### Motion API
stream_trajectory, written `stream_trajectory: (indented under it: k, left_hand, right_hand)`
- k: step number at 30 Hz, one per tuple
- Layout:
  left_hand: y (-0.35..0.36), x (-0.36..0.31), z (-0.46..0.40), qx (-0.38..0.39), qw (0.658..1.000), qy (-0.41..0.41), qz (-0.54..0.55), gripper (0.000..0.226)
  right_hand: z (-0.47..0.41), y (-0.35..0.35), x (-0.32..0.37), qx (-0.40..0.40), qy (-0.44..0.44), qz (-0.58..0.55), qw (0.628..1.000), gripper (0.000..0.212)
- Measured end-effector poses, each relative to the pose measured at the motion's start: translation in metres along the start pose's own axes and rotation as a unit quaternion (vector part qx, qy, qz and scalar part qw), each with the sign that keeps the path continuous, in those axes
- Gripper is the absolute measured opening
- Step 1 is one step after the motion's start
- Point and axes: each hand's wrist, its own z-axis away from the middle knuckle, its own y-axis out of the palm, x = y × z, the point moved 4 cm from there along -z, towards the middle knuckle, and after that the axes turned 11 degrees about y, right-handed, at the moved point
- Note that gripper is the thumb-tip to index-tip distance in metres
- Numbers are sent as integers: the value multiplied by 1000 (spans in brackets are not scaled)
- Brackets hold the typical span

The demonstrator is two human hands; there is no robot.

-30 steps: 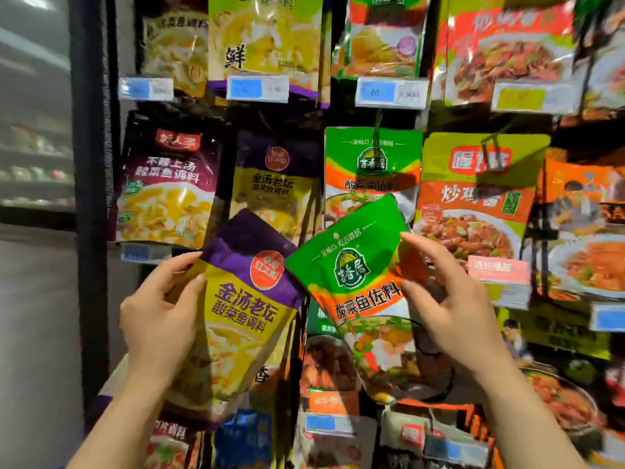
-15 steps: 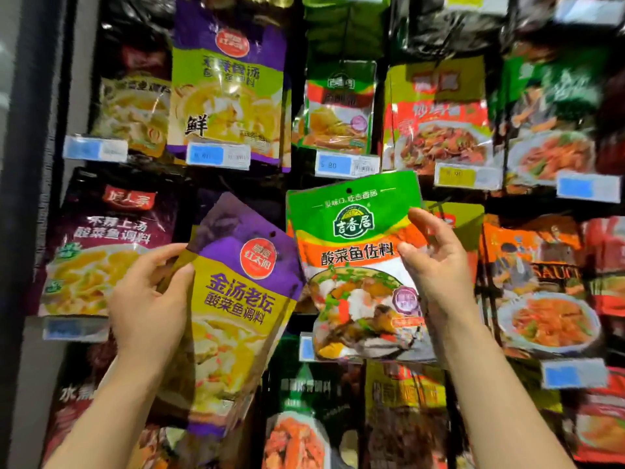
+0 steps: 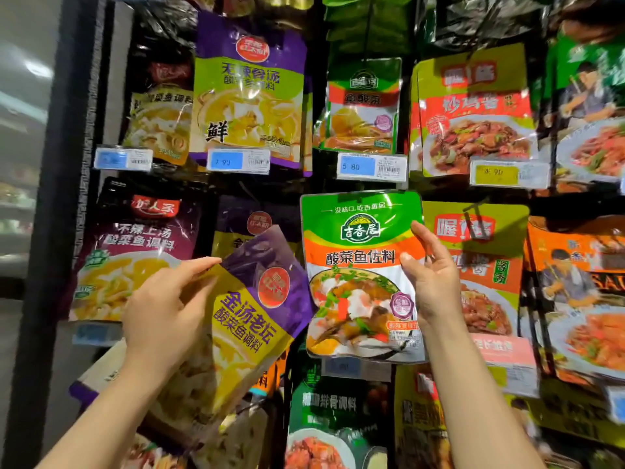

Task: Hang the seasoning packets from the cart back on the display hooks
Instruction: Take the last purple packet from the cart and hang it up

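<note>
- At far left of the frame, a dark vertical post [image 3: 50, 231] edging the display, blurred aisle beyond.
- Lower left: left hand [image 3: 162, 309] gripping the purple-and-yellow packet [image 3: 250, 316] by its left edge, fingers stretched along the top corner; packet tilted clockwise, overlapping a hanging purple packet [image 3: 250, 225] of like design behind.
- Left of that, a dark maroon packet [image 3: 142, 252] hanging on the rack.
- Upper middle: blue price tags [image 3: 238, 160] reading 7.90 and 5.80 beneath an upper row of pouches.
- Centre: green-and-orange packet [image 3: 358, 265] held upright against the rack, just below the 5.80 tag.
- Right of centre: right hand [image 3: 433, 279] pinching that packet's right edge, thumb in front, fingers behind.
- Far right: orange and lime packets [image 3: 480, 265] hanging.
</note>
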Motion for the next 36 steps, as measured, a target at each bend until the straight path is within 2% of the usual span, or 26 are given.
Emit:
stream_trajectory:
  k: [4,7,10,14,20,22,23,24,25,27,29,30,33,36]
  left_hand:
    - [0,-3,-8,12,992,108,-62,39]
    - [4,-12,-17,3,968,228,-103,25]
    - [11,-18,-24,-6,950,289,-115,23]
    - [22,-14,-24,2,948,297,-112,23]
    - [32,-9,-16,7,960,267,-85,22]
    - [33,-6,-14,5,962,262,-79,23]
    - [32,-4,-13,5,963,258,-76,24]
    - [31,-1,-11,7,965,251,-77,27]
    - [30,2,-10,12,967,240,-82,31]
    - [26,9,-8,12,976,196,-93,39]
    - [20,15,-7,5,987,132,-89,41]
    - [17,18,-7,3,991,105,-81,42]
    - [5,21,-9,-3,997,60,-57,49]
    - [-7,24,-11,-26,998,40,-32,51]
  right_hand:
    - [-13,-5,7,-2,-22,12,1000,49]
    - [-23,-7,6,-7,-10,3,1000,50]
    - [-34,-8,4,-8,12,4,1000,51]
    - [-43,-5,10,-9,11,34,999,50]
    - [-44,-6,5,-43,34,66,996,50]
    - [-40,-6,2,-48,26,109,993,49]
    - [-37,-6,3,-56,4,170,984,46]
    - [-34,-6,4,-74,-33,264,961,44]
    - [-28,-4,6,-101,-83,372,919,44]
    - [-15,11,9,-137,-219,538,803,51]
    - [-10,33,-2,-90,-300,623,717,62]
    - [-13,42,-11,-52,-294,659,690,69]
    - [-32,49,-44,7,-197,714,672,78]
    - [-45,47,-65,5,-183,716,673,78]
